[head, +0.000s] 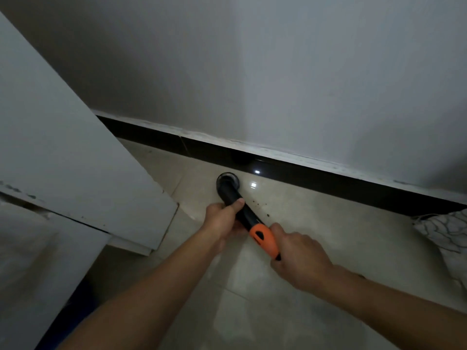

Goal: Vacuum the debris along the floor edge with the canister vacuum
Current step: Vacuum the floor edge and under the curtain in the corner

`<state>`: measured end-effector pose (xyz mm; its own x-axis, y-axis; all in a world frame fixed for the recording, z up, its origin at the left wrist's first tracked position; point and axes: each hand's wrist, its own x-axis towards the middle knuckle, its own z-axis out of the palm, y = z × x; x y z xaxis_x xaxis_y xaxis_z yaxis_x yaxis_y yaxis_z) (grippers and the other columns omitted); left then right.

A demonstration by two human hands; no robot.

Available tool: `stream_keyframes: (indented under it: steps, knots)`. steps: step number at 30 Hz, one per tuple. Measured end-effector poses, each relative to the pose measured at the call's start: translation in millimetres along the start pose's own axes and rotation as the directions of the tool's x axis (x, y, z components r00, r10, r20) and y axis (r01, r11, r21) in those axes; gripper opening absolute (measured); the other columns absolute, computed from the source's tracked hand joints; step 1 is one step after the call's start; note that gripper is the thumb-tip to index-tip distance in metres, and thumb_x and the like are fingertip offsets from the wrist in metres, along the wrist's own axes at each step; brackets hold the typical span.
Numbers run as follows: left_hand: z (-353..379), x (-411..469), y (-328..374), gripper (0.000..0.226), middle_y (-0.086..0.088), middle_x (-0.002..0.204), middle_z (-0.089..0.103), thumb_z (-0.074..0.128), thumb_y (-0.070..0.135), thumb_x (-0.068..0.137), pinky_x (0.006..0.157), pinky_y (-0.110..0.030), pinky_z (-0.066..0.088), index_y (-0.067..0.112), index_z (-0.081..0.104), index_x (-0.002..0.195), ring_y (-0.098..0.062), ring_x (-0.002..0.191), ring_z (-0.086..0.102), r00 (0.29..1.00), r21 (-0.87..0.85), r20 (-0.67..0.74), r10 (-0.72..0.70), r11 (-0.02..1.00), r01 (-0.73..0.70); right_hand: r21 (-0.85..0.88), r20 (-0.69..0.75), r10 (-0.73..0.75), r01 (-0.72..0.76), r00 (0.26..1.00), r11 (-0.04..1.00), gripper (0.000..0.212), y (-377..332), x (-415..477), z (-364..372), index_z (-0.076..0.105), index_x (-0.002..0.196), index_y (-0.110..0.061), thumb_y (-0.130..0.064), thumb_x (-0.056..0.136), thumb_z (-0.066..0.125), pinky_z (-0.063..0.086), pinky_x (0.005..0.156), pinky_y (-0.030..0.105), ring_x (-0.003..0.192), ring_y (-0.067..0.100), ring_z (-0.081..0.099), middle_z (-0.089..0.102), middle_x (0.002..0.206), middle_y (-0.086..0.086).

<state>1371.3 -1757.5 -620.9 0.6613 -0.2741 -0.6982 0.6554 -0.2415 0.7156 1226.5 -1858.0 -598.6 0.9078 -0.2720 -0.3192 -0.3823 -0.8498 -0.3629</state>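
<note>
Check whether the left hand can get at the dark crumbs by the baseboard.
Probably not as is: the left hand grips the black vacuum tube, which lies between it and the crumbs. Nothing else blocks that patch of floor.

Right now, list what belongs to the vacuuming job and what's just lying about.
For the job: black vacuum tube with orange handle, gripped by left hand and right hand; dark debris specks beside glossy black skirting.
Lying about: white cabinet panel; patterned black-and-white cloth.
</note>
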Motion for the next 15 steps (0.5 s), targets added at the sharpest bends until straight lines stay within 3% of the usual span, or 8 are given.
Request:
stream_keyframes:
  steps: [3, 6, 11, 15]
  knots:
    - [-6, -19, -12, 0.031, -0.025, 0.093, 0.070, 0.066, 0.021, 0.090, 0.058, -0.036, 0.058, -0.007, 0.061, 0.103, -0.035, 0.079, 0.071, 1.000, 0.053, -0.012, 0.009, 0.999, -0.008, 0.019, 0.015, 0.001, -0.001, 1.000, 1.000, 0.037, -9, -22, 16, 0.037, 0.118, -0.019, -0.027, 0.087, 0.056, 0.033, 0.064, 0.031, 0.082, 0.029, 0.058, 0.060, 0.098, 0.006]
    - [-11, -41, -19, 0.034, -0.026, 0.094, 0.069, 0.066, 0.020, 0.091, 0.055, -0.035, 0.056, -0.009, 0.059, 0.107, -0.034, 0.076, 0.071, 1.000, 0.112, 0.004, -0.026, 0.993, 0.026, 0.029, 0.027, 0.012, -0.013, 1.000, 0.999, 0.037, -13, -45, 31, 0.036, 0.118, -0.019, -0.026, 0.087, 0.055, 0.033, 0.064, 0.033, 0.075, 0.028, 0.050, 0.057, 0.094, 0.004]
    - [30, -63, -33, 0.035, -0.022, 0.089, 0.065, 0.062, 0.015, 0.093, 0.042, -0.029, 0.052, -0.012, 0.053, 0.115, -0.028, 0.065, 0.067, 0.984, 0.137, 0.154, -0.092, 0.988, 0.071, -0.050, -0.037, 0.129, -0.130, 0.991, 0.990, 0.038, 16, -88, 26, 0.034, 0.120, -0.022, -0.030, 0.089, 0.053, 0.034, 0.065, 0.033, 0.081, 0.029, 0.055, 0.060, 0.098, 0.005]
    - [60, -67, -35, 0.038, -0.024, 0.093, 0.066, 0.062, 0.017, 0.093, 0.042, -0.029, 0.051, -0.011, 0.053, 0.117, -0.031, 0.069, 0.067, 0.978, 0.145, 0.192, -0.081, 0.988, 0.053, -0.039, -0.056, 0.194, -0.197, 0.979, 0.980, 0.038, 30, -102, 12, 0.035, 0.120, -0.022, -0.030, 0.089, 0.054, 0.035, 0.066, 0.031, 0.092, 0.026, 0.063, 0.057, 0.094, 0.003]
